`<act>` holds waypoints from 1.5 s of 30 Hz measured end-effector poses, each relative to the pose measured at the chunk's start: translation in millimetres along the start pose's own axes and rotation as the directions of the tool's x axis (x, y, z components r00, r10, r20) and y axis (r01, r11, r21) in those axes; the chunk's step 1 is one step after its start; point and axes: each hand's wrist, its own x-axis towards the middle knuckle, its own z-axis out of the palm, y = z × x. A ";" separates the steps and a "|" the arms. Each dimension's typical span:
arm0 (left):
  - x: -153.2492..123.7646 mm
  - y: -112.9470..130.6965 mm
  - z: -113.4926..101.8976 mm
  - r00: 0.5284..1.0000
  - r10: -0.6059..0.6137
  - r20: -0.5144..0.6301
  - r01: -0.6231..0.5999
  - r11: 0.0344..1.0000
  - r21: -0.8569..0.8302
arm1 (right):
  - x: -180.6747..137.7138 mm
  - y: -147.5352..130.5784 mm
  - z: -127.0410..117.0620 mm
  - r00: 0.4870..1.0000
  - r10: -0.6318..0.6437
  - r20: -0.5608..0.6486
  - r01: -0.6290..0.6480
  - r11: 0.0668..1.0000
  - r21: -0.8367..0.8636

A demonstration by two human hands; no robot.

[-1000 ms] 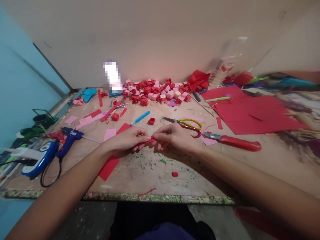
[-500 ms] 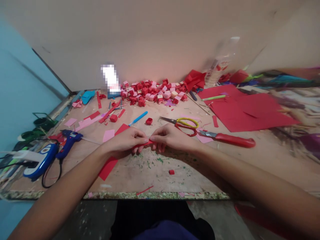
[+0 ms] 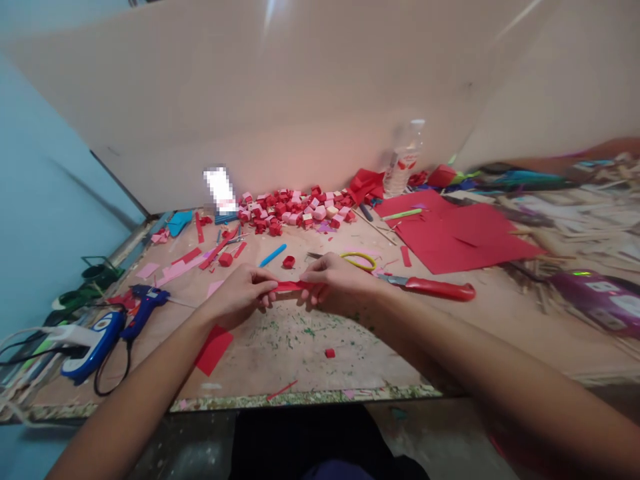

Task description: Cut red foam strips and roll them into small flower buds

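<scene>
While the left hand [image 3: 239, 298] and right hand [image 3: 336, 280] each pinch an end of a red strip [image 3: 293, 286], scissors [image 3: 357, 260] lie just behind it.

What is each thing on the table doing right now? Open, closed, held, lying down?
red paper strip: held level, pinched at its ends by both hands.
left hand: shut on the strip.
right hand: shut on the strip.
red-handled knife: lying flat, blade out.
glue gun: lying on its side.
plastic bottle: standing upright.
small paper cubes: heaped in a pile.
</scene>
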 end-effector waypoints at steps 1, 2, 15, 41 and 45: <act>0.4 -1.2 1.1 1.000 0.009 0.010 -0.009 1.000 0.004 | -0.5 -0.7 -0.2 0.999 0.012 0.031 -0.012 1.000 -0.006; 0.8 -2.2 1.3 0.999 0.014 0.029 -0.014 1.000 0.018 | -0.3 -0.6 -0.5 0.999 0.022 0.046 -0.022 1.000 -0.016; -3.8 5.1 -11.3 0.988 0.141 0.067 -0.150 0.975 0.163 | 1.2 -3.1 -10.9 0.990 -0.074 0.121 0.100 0.967 -0.232; 0.6 -14.4 -3.1 0.800 0.581 0.150 -0.530 0.567 0.630 | 6.0 11.8 11.9 0.981 0.039 0.190 -0.041 0.999 0.010; 1.9 -12.8 -6.1 0.912 0.379 0.155 -0.409 0.832 0.375 | 4.8 7.6 9.7 0.978 0.039 0.204 -0.039 0.999 -0.003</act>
